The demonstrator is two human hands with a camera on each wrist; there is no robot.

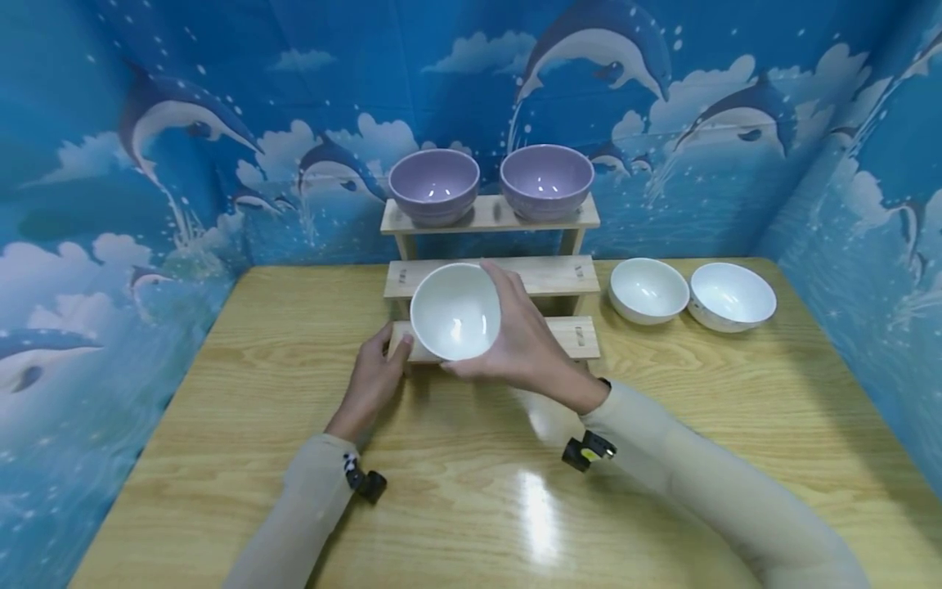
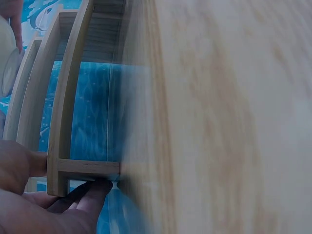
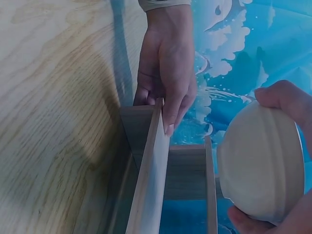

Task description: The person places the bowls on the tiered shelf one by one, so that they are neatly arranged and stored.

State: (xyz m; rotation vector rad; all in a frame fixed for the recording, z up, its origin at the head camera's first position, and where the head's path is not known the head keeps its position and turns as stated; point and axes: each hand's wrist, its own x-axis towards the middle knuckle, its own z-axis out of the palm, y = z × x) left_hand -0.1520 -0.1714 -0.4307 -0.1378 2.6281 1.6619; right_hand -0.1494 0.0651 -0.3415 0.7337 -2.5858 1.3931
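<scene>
While the left hand [image 1: 375,378] pinches the rack [image 1: 545,276] at its lower left end — presumably for steadiness — the right hand [image 1: 524,343] holds one white bowl [image 1: 456,312] in mid-air over the lower part, thumb and fingers curled round opposite sides, likely for balance.

White glare on the tabletop [image 1: 471,483], both wrist views dimmer.

I make out a plain, pale beige left sleeve [image 1: 298,499] and a matching right sleeve [image 1: 699,470]. Both carry small black devices, the right device [image 1: 577,455] showing a yellow patch [image 1: 589,454].
</scene>
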